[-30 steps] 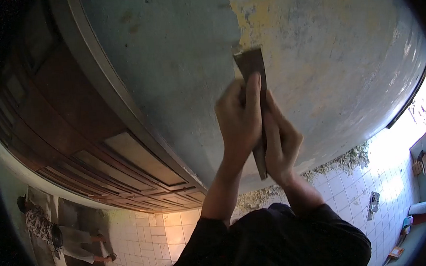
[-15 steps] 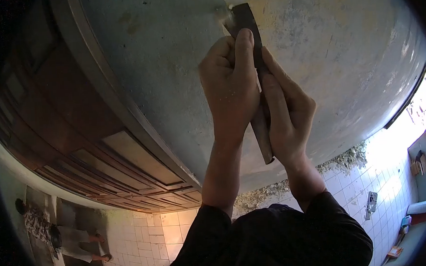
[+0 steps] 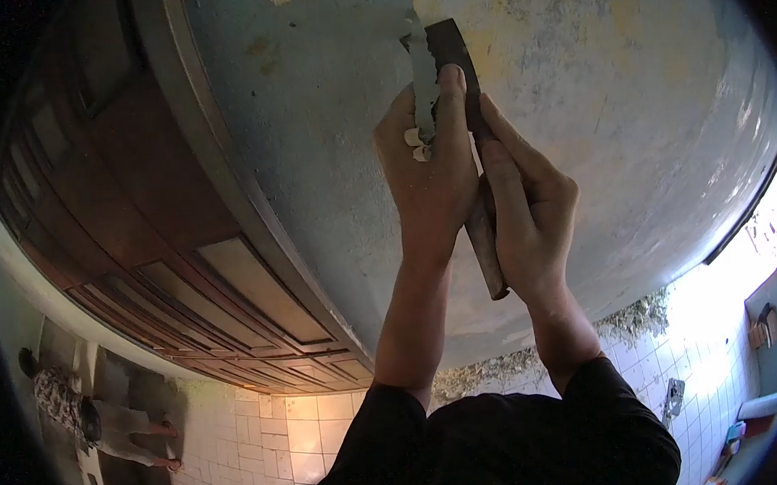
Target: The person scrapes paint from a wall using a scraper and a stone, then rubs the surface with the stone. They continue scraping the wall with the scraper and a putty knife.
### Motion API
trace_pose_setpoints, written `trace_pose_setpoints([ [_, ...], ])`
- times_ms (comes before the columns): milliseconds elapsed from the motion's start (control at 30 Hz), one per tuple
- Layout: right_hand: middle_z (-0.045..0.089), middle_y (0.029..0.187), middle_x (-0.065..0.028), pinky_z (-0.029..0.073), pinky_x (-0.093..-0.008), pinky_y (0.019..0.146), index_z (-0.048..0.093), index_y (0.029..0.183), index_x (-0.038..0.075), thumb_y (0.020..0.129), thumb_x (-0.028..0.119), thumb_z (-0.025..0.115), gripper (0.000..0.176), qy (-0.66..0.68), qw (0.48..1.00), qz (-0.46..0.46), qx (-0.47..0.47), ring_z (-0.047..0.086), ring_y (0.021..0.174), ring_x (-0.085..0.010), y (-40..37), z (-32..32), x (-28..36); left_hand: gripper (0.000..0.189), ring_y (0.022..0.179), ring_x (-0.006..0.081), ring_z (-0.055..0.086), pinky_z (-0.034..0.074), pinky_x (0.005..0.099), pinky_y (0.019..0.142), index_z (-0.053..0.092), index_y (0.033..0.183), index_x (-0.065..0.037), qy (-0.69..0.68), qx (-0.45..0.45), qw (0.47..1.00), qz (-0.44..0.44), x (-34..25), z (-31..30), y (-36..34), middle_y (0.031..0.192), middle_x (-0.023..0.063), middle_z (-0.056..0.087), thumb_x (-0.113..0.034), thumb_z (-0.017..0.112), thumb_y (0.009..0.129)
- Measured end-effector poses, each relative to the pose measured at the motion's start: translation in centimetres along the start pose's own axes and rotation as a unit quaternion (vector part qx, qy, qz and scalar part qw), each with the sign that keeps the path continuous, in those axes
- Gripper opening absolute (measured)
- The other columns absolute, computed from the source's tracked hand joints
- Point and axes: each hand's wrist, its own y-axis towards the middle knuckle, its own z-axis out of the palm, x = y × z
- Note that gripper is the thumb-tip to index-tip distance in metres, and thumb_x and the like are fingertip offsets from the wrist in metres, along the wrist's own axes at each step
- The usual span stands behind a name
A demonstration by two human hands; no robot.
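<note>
Both of my hands are wrapped round a scraper (image 3: 451, 44) with a dark flat blade and a long, worn handle. My left hand (image 3: 429, 183) is closed around its upper part, the thumb lying along the blade. Lower down, my right hand (image 3: 532, 213) grips the handle, whose end sticks out below the fingers. The blade's tip is against or very near the painted wall (image 3: 311, 106), at the border between blue-green paint and a paler scraped area. A loose strip of paint (image 3: 424, 96) with ragged edges hangs in front of my left fingers, with small pale flakes (image 3: 415, 137) beside it.
Brown wooden panelled doors (image 3: 142, 229) with a frame stand on the left. Scraped debris (image 3: 492, 373) lies along the wall's foot on the white tiled floor (image 3: 232, 435). Another person (image 3: 108, 424) is at the lower left. A metal tool (image 3: 674, 399) lies on the floor at right.
A blurred bit of paint by the blade's tip has become a long loose strip in front of my left fingers. Both hands keep their grip; the scraper sits slightly lower in view.
</note>
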Motion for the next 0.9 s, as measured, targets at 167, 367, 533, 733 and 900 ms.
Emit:
trace_pose_setpoints([
  [167,0.073,0.086,-0.0076,0.044,-0.0197,0.055,0.062,0.134,-0.001,0.101,0.012,0.054,0.036,-0.03,0.998,-0.022,0.046,0.055,0.064,-0.0028,4.0,0.2,1.8,0.035,0.059,0.0069,0.048,0.037,0.0302,0.055,0.06,0.072,-0.001,-0.023,-0.024,0.999,0.007,-3.0,0.8,3.2,0.063,0.0009,0.056,-0.024,0.061,0.099],
  [367,0.072,0.084,-0.006,0.044,-0.0199,0.055,0.064,0.133,0.001,0.101,0.016,0.055,0.036,-0.033,0.996,-0.072,0.046,0.055,0.064,-0.0023,4.7,-0.1,2.1,0.043,0.058,0.0096,0.045,0.037,0.0331,0.054,0.053,0.065,0.003,0.045,-0.145,0.986,0.07,-0.9,2.0,2.9,0.059,0.001,0.051,-0.026,0.061,0.096],
  [533,0.067,0.075,-0.002,0.042,-0.0213,0.053,0.065,0.132,0.002,0.102,0.018,0.056,0.035,-0.005,0.979,-0.194,0.067,0.053,0.061,-0.003,8.6,0.9,2.2,0.047,0.058,0.0101,0.042,0.036,0.0342,0.053,0.051,0.064,0.004,0.008,-0.076,0.995,0.068,-3.3,1.1,5.9,0.059,0.0018,0.049,-0.028,0.059,0.098],
  [733,0.059,0.06,-0.0076,0.044,-0.0317,0.048,0.042,0.149,-0.001,0.103,0.011,0.045,0.047,-0.051,0.977,0.067,0.197,0.056,0.054,-0.0104,-3.3,-3.9,-2.2,0.043,0.057,0.008,0.053,0.041,0.029,0.051,0.06,0.071,0.0,0.114,-0.013,0.99,-0.082,1.8,-1.8,-5.4,0.062,0.005,0.06,-0.03,0.062,0.101],
  [900,0.059,0.057,-0.0067,0.044,-0.0307,0.047,0.033,0.154,-0.003,0.104,0.012,0.045,0.053,0.004,0.956,0.186,0.226,0.057,0.052,-0.0099,-9.4,-4.1,-4.7,0.036,0.058,0.008,0.062,0.045,0.0248,0.049,0.061,0.076,-0.001,0.059,0.0,0.975,-0.214,4.4,-4.4,-11.9,0.064,0.0045,0.064,-0.025,0.062,0.102],
])
